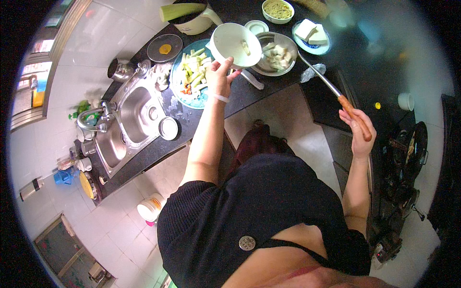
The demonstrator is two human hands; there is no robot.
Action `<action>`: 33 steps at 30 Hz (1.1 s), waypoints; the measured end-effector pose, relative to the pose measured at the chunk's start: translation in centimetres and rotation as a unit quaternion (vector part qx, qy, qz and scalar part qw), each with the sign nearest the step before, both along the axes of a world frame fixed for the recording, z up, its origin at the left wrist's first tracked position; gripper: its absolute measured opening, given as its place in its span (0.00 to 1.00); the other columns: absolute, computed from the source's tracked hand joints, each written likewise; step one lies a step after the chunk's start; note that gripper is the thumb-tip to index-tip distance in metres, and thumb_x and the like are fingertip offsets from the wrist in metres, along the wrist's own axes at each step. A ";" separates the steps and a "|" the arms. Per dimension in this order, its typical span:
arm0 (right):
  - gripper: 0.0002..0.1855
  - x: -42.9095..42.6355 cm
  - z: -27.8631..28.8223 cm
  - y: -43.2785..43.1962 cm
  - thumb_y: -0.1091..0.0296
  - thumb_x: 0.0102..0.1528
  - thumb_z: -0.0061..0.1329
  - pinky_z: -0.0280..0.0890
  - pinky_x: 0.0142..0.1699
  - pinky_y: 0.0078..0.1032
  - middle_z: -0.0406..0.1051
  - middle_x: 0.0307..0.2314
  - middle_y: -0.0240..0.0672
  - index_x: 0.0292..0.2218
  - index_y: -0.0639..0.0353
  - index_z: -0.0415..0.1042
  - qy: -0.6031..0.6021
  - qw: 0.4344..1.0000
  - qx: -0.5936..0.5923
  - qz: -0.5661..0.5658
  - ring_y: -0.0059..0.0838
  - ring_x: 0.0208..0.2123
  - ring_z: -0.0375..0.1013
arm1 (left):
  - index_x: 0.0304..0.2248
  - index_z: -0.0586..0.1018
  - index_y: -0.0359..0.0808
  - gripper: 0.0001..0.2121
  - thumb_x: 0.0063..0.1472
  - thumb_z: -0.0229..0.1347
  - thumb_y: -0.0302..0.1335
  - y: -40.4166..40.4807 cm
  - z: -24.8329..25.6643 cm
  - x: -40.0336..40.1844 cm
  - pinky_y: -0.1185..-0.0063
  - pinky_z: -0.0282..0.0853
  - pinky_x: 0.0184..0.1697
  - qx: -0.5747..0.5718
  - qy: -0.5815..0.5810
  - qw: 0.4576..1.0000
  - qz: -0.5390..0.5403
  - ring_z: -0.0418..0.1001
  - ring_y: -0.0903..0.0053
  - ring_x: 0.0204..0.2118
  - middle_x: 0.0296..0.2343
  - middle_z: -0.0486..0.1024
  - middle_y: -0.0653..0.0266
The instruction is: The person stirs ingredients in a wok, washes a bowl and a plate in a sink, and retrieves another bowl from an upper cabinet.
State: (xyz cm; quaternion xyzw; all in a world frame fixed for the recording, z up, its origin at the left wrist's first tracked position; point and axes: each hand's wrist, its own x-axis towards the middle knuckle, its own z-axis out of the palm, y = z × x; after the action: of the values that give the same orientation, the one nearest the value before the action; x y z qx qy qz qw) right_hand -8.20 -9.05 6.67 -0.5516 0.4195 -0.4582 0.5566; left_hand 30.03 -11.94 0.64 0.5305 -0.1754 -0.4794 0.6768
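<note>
My left hand (220, 76) holds a white bowl (230, 39) by its near edge, tilted so its inside shows. One small pale piece (245, 47) clings inside. My right hand (361, 131) grips the wooden handle (351, 109) of a long metal cooking utensil (322, 76). Its far end reaches the rim of a steel bowl (265, 69); the exact shape of its head is hard to make out. Pale chunks of food (279, 55) lie in that steel bowl. Below and left of the white bowl, a blue plate (175, 86) bears cut green-white vegetable pieces (194, 68) and some red bits (186, 89).
White blocks like tofu (311, 31) sit on a blue-white plate (322, 50). Behind stand a bowl of shredded food (278, 9) and a pot (194, 27) with a green stalk (182, 11). A knife handle (252, 79) lies near the counter edge. A double sink (135, 111) is at left, a wok (416, 147) at right.
</note>
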 end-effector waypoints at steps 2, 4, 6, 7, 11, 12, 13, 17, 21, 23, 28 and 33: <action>0.14 1.1 2.2 0.2 0.80 0.48 0.39 0.62 0.45 0.30 0.66 0.35 0.53 0.39 0.67 0.62 0.124 0.987 -0.094 0.030 0.39 0.39 0.68 | 0.35 0.67 0.29 0.15 0.47 0.55 0.25 0.1 -0.5 -0.1 0.82 0.72 0.25 -0.007 0.015 1.000 -0.016 0.70 0.76 0.28 0.29 0.69 0.60; 0.14 2.3 4.3 0.6 0.82 0.47 0.39 0.60 0.45 0.26 0.67 0.35 0.51 0.38 0.64 0.63 0.203 0.965 -0.161 0.038 0.36 0.39 0.68 | 0.35 0.67 0.30 0.14 0.49 0.54 0.26 0.1 -1.1 -0.2 0.80 0.71 0.26 0.012 0.005 1.000 -0.013 0.68 0.76 0.32 0.31 0.68 0.60; 0.14 2.5 4.7 1.3 0.84 0.47 0.36 0.62 0.44 0.31 0.66 0.35 0.53 0.38 0.67 0.63 0.163 0.968 -0.191 0.020 0.41 0.38 0.68 | 0.37 0.65 0.30 0.17 0.49 0.54 0.27 0.1 -0.7 -0.7 0.77 0.71 0.28 0.024 0.003 1.000 -0.015 0.67 0.74 0.35 0.33 0.67 0.59; 0.14 2.6 4.8 1.7 0.85 0.47 0.35 0.63 0.43 0.34 0.65 0.35 0.54 0.38 0.69 0.62 0.142 0.968 -0.206 0.010 0.44 0.38 0.68 | 0.37 0.64 0.29 0.17 0.49 0.54 0.27 -0.1 -0.9 -0.8 0.75 0.72 0.29 0.032 0.010 0.999 -0.015 0.67 0.74 0.35 0.33 0.67 0.59; 0.14 3.2 5.4 2.8 0.81 0.46 0.35 0.63 0.43 0.35 0.65 0.35 0.57 0.38 0.69 0.62 0.062 0.976 -0.201 0.048 0.46 0.36 0.68 | 0.35 0.64 0.25 0.18 0.47 0.56 0.27 -0.7 -0.7 -1.9 0.74 0.73 0.29 0.050 0.047 0.998 -0.002 0.68 0.72 0.33 0.32 0.66 0.57; 0.14 3.4 5.4 3.1 0.80 0.45 0.36 0.63 0.43 0.35 0.65 0.35 0.56 0.37 0.68 0.62 0.068 0.977 -0.197 0.052 0.46 0.36 0.69 | 0.33 0.66 0.26 0.16 0.47 0.56 0.27 -0.7 -0.6 -2.2 0.77 0.73 0.26 0.051 0.051 0.997 0.001 0.68 0.73 0.30 0.30 0.66 0.58; 0.14 3.9 5.7 3.4 0.80 0.44 0.37 0.63 0.43 0.34 0.65 0.35 0.55 0.36 0.67 0.63 0.070 0.978 -0.189 0.055 0.45 0.36 0.69 | 0.31 0.67 0.26 0.15 0.47 0.57 0.27 -0.8 -0.5 -2.5 0.79 0.73 0.24 0.051 0.054 0.997 0.004 0.69 0.74 0.27 0.28 0.66 0.59; 0.16 4.3 5.6 3.5 0.82 0.40 0.42 0.63 0.42 0.29 0.65 0.35 0.52 0.34 0.64 0.66 0.122 0.967 -0.207 0.086 0.40 0.36 0.69 | 0.31 0.67 0.25 0.16 0.46 0.57 0.28 -1.0 -0.5 -3.0 0.79 0.73 0.23 0.050 0.047 0.998 -0.013 0.69 0.73 0.27 0.28 0.66 0.58; 0.17 4.6 5.7 3.5 0.81 0.38 0.45 0.63 0.40 0.29 0.66 0.35 0.52 0.34 0.62 0.67 0.199 0.934 -0.276 0.104 0.42 0.34 0.69 | 0.31 0.67 0.25 0.18 0.44 0.59 0.27 -1.1 -0.6 -3.4 0.80 0.73 0.23 0.076 0.004 0.997 0.009 0.69 0.73 0.27 0.28 0.66 0.58; 0.17 4.8 5.8 3.6 0.80 0.38 0.46 0.63 0.40 0.30 0.65 0.35 0.53 0.34 0.62 0.67 0.217 0.923 -0.299 0.105 0.44 0.33 0.69 | 0.31 0.67 0.25 0.18 0.43 0.59 0.27 -1.1 -0.8 -3.4 0.81 0.73 0.23 0.091 -0.026 0.995 0.017 0.70 0.73 0.27 0.28 0.67 0.57; 0.16 4.5 6.4 3.7 0.80 0.39 0.45 0.63 0.40 0.29 0.66 0.34 0.53 0.34 0.63 0.67 0.249 0.910 -0.325 0.067 0.42 0.34 0.69 | 0.33 0.68 0.27 0.15 0.47 0.56 0.26 0.2 -0.1 -2.4 0.78 0.73 0.25 0.101 -0.088 0.990 -0.035 0.69 0.74 0.31 0.32 0.68 0.59; 0.09 3.9 3.9 3.8 0.78 0.46 0.42 0.65 0.40 0.34 0.68 0.32 0.50 0.33 0.67 0.65 0.125 0.969 -0.200 -0.074 0.41 0.32 0.71 | 0.42 0.62 0.31 0.20 0.49 0.51 0.26 2.4 -0.4 -0.9 0.70 0.70 0.35 -0.012 0.079 0.995 -0.064 0.66 0.71 0.40 0.39 0.65 0.57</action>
State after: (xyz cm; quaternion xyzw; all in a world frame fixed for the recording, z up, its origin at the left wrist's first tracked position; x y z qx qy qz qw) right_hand -4.30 -5.25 10.59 -0.6720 0.4252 -0.5006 0.3421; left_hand 29.13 -9.49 0.20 0.4709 -0.1605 -0.5596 0.6628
